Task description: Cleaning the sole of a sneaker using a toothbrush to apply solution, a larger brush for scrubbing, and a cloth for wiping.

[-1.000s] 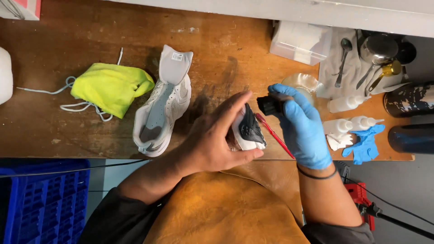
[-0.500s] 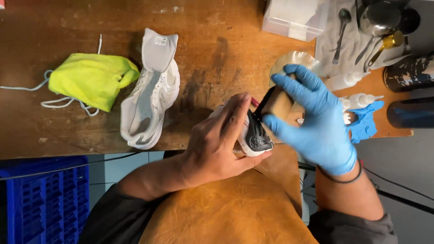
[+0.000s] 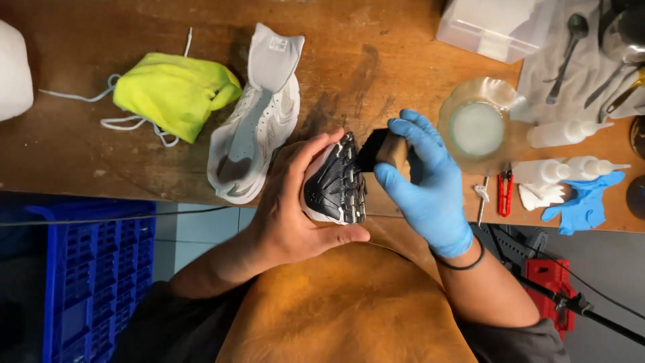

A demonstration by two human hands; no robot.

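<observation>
A translucent white plastic box [image 3: 494, 27] sits well beyond the gloved right hand [image 3: 423, 181]; squeeze bottles [image 3: 571, 151] lie to its right.

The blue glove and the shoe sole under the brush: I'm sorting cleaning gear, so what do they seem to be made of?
The blue glove on the right hand looks like thin nitrile or latex: smooth, tight, faintly shiny. The black grooved sole of the shoe held by the bare left hand looks like moulded rubber, matte, with raised tread ribs.

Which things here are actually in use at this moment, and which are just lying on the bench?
In use:
left hand
sneaker held sole-up
gloved right hand
dark brush

Lying about:
second white sneaker
yellow-green cloth
bowl of cloudy liquid
squeeze bottles
red snips
spare blue glove
</observation>
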